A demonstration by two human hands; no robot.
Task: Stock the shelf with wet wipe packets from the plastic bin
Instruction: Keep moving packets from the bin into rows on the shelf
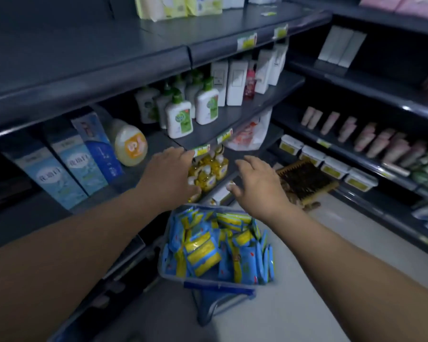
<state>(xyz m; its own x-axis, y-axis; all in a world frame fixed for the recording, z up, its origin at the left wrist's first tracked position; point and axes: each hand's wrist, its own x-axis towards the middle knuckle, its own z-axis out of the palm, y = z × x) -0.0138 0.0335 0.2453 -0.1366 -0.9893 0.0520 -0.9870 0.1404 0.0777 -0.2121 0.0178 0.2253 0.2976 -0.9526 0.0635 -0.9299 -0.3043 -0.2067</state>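
A clear plastic bin (181, 276) with a blue handle stands on the floor below me, filled with several blue and yellow wet wipe packets (208, 253). My left hand (169, 176) reaches forward over the edge of a dark lower shelf (143, 166), fingers spread, holding nothing, next to yellow bottles (208, 171). My right hand (256, 183) hovers to the right of those bottles, above the bin's far rim, fingers apart and empty.
White-and-green pump bottles (179, 119) and white boxes (236, 82) fill the shelf above. Blue cartons (67, 169) and a yellow-capped bottle (131, 146) stand at left. A wooden brush (307, 181) lies on the floor. A second shelving unit (356, 149) runs along the right.
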